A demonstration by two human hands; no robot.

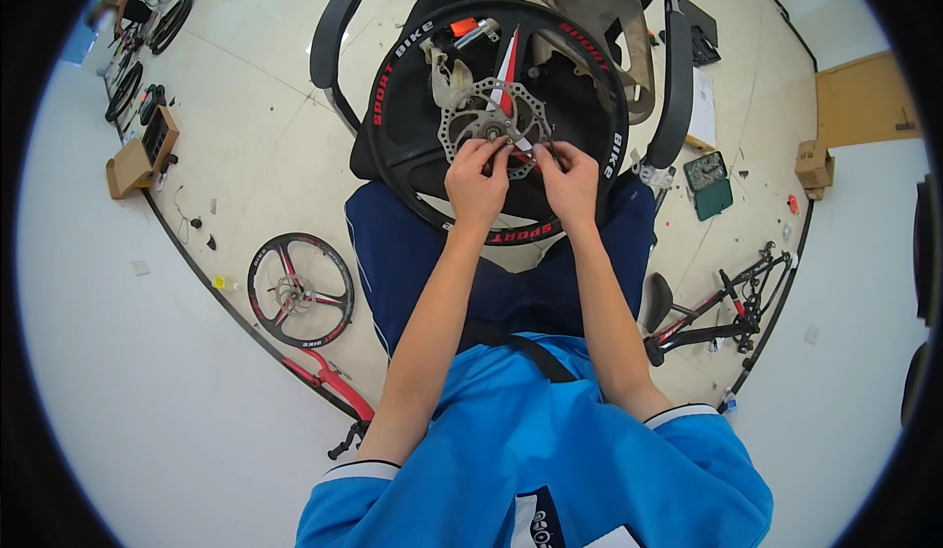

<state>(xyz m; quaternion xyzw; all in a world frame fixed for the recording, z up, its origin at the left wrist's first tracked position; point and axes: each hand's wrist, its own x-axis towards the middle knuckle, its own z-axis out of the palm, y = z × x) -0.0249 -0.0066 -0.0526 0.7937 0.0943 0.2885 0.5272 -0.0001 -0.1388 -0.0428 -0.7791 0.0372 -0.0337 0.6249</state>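
A black bicycle wheel (617, 155) with three spokes and red and white markings lies flat over the black seat of an office chair (676, 77), its near edge by my thighs. A silver brake disc (448, 137) with a holed rim surrounds the hub. At the near edge of the disc, my left hand (478, 185) is closed in a pinch. Close beside it, my right hand (570, 187) also pinches. What the fingers hold is too small to make out. A crumpled pale wrapping (450, 84) and a silver metal cylinder (477, 34) rest on the wheel's far left part.
Another wheel (341, 324) lies on the floor at left, near a red frame part (344, 391). On the right are a black bicycle frame (707, 324) and an opened green case (714, 199). Cardboard boxes (128, 170) stand along the left wall. A person (123, 3) is far left near bicycles.
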